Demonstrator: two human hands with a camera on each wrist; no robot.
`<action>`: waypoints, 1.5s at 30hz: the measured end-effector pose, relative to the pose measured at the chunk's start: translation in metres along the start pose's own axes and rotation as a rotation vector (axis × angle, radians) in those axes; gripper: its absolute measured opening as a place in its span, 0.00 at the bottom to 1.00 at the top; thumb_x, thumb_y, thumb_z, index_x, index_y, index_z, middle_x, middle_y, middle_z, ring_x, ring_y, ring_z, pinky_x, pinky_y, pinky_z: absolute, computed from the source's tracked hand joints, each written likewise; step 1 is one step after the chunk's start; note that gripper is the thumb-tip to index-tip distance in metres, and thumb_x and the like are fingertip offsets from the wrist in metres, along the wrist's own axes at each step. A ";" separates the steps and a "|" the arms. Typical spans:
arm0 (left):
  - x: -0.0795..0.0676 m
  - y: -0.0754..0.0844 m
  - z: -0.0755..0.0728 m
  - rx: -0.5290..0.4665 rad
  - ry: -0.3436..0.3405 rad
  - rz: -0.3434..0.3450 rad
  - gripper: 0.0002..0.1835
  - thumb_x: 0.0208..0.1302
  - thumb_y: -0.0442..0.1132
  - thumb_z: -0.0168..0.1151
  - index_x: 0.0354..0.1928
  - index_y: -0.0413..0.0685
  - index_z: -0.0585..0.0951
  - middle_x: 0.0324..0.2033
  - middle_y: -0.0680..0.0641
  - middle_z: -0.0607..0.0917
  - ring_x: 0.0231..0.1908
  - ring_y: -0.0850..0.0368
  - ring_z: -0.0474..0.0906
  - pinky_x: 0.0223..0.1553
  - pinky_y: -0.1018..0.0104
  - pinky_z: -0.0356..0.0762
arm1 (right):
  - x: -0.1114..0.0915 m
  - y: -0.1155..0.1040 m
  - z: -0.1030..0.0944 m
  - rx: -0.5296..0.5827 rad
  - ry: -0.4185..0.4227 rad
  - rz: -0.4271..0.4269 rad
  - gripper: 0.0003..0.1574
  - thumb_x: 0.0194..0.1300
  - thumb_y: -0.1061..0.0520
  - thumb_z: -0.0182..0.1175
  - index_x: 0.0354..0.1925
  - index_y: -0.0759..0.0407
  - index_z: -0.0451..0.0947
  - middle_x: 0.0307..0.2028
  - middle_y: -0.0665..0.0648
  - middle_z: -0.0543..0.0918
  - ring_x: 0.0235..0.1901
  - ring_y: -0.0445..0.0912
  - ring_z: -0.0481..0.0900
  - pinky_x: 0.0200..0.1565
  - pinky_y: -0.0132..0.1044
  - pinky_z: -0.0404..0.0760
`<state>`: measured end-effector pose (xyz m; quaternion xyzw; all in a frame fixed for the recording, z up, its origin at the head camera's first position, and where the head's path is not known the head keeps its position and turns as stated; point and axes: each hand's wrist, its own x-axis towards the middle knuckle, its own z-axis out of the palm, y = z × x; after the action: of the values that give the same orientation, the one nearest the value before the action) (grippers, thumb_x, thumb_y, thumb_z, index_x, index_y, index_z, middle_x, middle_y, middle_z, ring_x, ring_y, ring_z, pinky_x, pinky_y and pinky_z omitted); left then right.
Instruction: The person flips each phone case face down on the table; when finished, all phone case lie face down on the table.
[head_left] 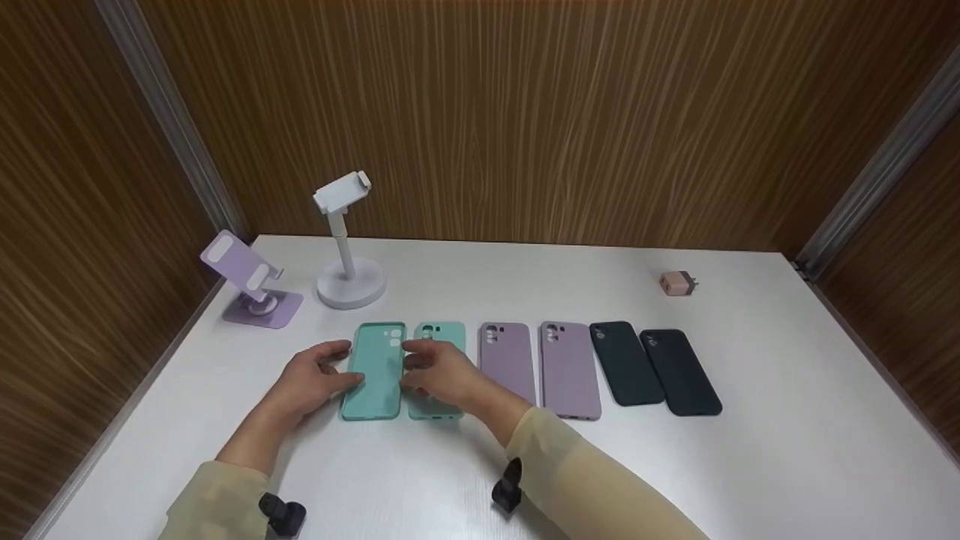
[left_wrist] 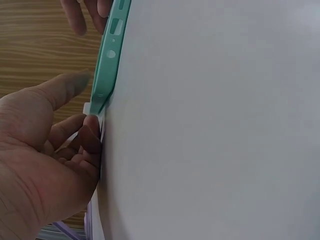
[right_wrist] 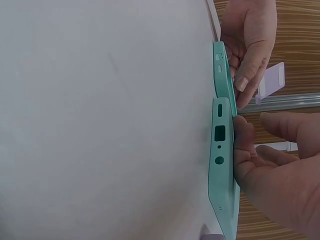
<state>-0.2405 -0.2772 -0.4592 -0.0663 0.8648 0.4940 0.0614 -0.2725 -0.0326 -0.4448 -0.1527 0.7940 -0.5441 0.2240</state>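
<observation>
A mint-green phone case lies flat on the table, its hollow inner side up. My left hand is at its left edge, the thumb over the rim and the fingers loosely bent beside it. At the same case's right edge are the fingertips of my right hand. That hand covers part of a second mint-green case, which lies back side up. In the right wrist view my right thumb is close above the cases. Neither hand visibly grips a case.
Rightward in the row lie a purple case, another purple case, a black case and another black case. Behind stand a purple phone stand and a white phone stand. A pink charger sits back right.
</observation>
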 end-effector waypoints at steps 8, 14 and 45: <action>0.000 -0.001 0.004 0.044 -0.009 0.024 0.41 0.68 0.42 0.74 0.78 0.39 0.68 0.71 0.38 0.75 0.48 0.51 0.70 0.47 0.61 0.70 | 0.002 0.000 0.000 -0.013 -0.013 0.005 0.36 0.75 0.60 0.64 0.77 0.56 0.70 0.65 0.57 0.83 0.57 0.46 0.83 0.59 0.45 0.83; 0.000 0.001 0.003 0.038 -0.020 0.035 0.41 0.67 0.41 0.74 0.78 0.39 0.68 0.71 0.38 0.76 0.47 0.51 0.70 0.48 0.60 0.69 | 0.003 0.000 -0.001 0.005 -0.018 0.004 0.36 0.75 0.59 0.64 0.77 0.57 0.70 0.64 0.57 0.83 0.58 0.46 0.83 0.60 0.45 0.83; -0.007 0.016 0.000 0.048 -0.101 -0.018 0.51 0.64 0.57 0.77 0.80 0.40 0.64 0.74 0.38 0.72 0.63 0.43 0.70 0.64 0.48 0.71 | -0.001 -0.005 -0.003 0.336 -0.048 -0.043 0.35 0.78 0.65 0.57 0.79 0.62 0.64 0.69 0.62 0.79 0.61 0.50 0.84 0.62 0.47 0.82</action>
<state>-0.2360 -0.2689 -0.4444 -0.0476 0.8716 0.4752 0.1109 -0.2733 -0.0318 -0.4396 -0.1430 0.6827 -0.6702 0.2536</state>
